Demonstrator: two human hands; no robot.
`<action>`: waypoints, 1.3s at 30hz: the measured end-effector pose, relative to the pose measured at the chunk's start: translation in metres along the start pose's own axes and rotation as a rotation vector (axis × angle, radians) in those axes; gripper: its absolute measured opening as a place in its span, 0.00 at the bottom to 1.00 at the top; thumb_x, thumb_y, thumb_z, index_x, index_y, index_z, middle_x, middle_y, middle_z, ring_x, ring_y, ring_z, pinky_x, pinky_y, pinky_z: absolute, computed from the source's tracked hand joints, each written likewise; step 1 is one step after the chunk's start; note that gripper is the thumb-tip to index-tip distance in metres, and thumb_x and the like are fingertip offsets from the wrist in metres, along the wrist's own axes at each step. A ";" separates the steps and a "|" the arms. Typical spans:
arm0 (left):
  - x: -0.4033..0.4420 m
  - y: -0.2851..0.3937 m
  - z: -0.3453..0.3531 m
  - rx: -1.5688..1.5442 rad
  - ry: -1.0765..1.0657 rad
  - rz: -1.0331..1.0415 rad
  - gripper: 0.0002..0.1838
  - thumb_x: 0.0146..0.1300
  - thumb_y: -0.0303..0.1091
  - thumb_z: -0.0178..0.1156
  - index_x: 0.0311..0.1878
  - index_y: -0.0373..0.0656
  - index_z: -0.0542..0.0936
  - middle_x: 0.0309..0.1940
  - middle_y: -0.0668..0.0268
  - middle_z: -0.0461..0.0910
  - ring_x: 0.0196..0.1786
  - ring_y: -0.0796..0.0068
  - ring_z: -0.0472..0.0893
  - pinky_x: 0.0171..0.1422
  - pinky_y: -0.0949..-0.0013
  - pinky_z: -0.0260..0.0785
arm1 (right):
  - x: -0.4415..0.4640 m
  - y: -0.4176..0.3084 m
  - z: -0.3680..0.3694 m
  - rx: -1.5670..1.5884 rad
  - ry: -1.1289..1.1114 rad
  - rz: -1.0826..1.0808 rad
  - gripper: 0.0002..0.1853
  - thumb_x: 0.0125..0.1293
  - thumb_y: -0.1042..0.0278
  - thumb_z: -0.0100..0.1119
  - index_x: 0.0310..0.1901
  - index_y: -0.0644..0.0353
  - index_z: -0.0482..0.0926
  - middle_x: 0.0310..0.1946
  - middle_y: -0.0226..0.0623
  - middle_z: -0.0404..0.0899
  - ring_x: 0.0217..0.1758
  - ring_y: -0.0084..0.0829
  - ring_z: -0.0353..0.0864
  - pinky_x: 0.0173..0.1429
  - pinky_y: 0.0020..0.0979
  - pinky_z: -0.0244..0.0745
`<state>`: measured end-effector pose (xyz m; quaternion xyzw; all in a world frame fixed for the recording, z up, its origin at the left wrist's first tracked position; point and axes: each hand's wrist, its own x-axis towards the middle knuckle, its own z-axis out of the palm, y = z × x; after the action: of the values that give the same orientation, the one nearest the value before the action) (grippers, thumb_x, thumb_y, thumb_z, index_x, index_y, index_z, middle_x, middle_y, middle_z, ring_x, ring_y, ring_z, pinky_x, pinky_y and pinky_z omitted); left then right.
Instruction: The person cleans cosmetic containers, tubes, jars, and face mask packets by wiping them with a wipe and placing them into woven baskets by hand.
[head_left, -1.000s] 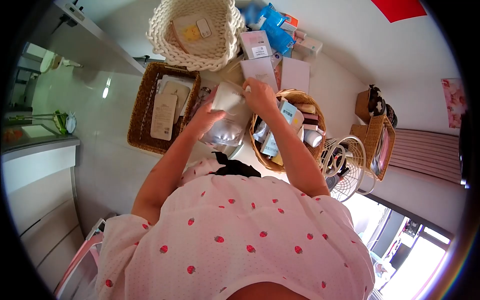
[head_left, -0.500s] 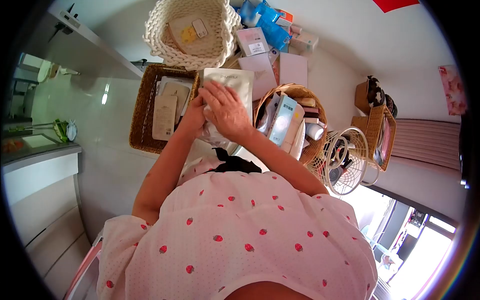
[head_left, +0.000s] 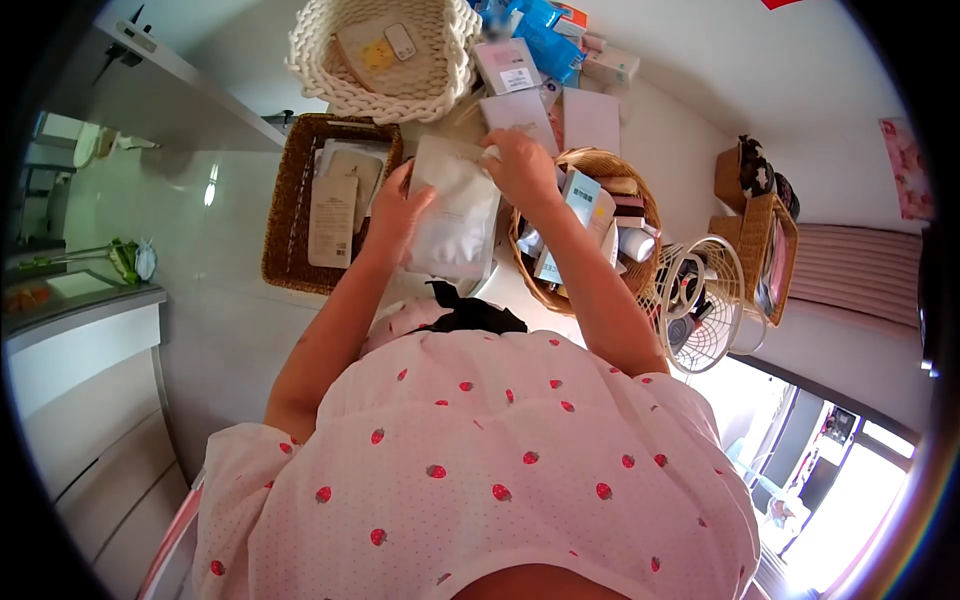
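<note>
A flat white pouch, pale and slightly shiny, lies in front of me between two baskets. My left hand grips its left edge, thumb on top. At the upper right corner, my right hand is closed, with the corner pinched in its fingers; a small white bit shows at the fingertips. Left of the pouch, a brown woven basket holds several flat packets, among them a beige packet. Close by my right forearm, a round wicker basket holds a light blue box and other items.
Behind stands a white knitted basket with a yellow item inside. Pale boxes and a blue packet are piled at the back. To the right are a white wire basket and a taller wicker basket.
My hands have drawn apart from lying together over the pouch. The right has moved up and right to the corner; the left stays at the left edge. The pouch now tilts and its printed front is hidden.
</note>
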<state>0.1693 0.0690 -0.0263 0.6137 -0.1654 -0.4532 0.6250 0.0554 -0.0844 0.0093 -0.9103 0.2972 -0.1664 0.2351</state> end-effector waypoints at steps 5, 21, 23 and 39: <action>0.002 -0.005 0.012 0.332 0.088 0.300 0.32 0.51 0.27 0.58 0.62 0.41 0.62 0.42 0.58 0.76 0.40 0.74 0.75 0.47 0.73 0.66 | -0.010 -0.003 -0.001 -0.060 0.082 -0.053 0.07 0.48 0.72 0.57 0.32 0.55 0.75 0.31 0.40 0.75 0.36 0.43 0.76 0.40 0.40 0.71; -0.015 0.034 0.000 -0.154 -0.413 -0.192 0.18 0.59 0.35 0.58 0.50 0.37 0.72 0.42 0.64 0.77 0.44 0.75 0.76 0.48 0.72 0.70 | -0.002 -0.007 -0.048 0.532 0.148 0.287 0.08 0.52 0.68 0.58 0.33 0.62 0.78 0.25 0.40 0.78 0.30 0.29 0.77 0.37 0.29 0.71; -0.012 0.027 0.000 -0.153 -0.350 -0.187 0.17 0.60 0.35 0.56 0.50 0.37 0.72 0.41 0.65 0.77 0.43 0.75 0.77 0.47 0.72 0.70 | -0.002 -0.003 -0.041 0.591 0.242 0.355 0.09 0.53 0.68 0.59 0.35 0.62 0.79 0.25 0.37 0.78 0.30 0.24 0.75 0.36 0.26 0.70; -0.009 0.034 0.012 -0.545 -0.150 -0.215 0.24 0.67 0.47 0.43 0.56 0.36 0.66 0.48 0.60 0.73 0.47 0.69 0.76 0.51 0.66 0.71 | -0.041 -0.023 -0.043 1.144 -0.239 0.523 0.11 0.56 0.66 0.60 0.37 0.65 0.78 0.28 0.25 0.75 0.26 0.16 0.68 0.30 0.22 0.65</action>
<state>0.1677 0.0630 0.0101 0.4020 -0.0176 -0.5885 0.7013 0.0159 -0.0566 0.0504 -0.5504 0.3455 -0.1331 0.7483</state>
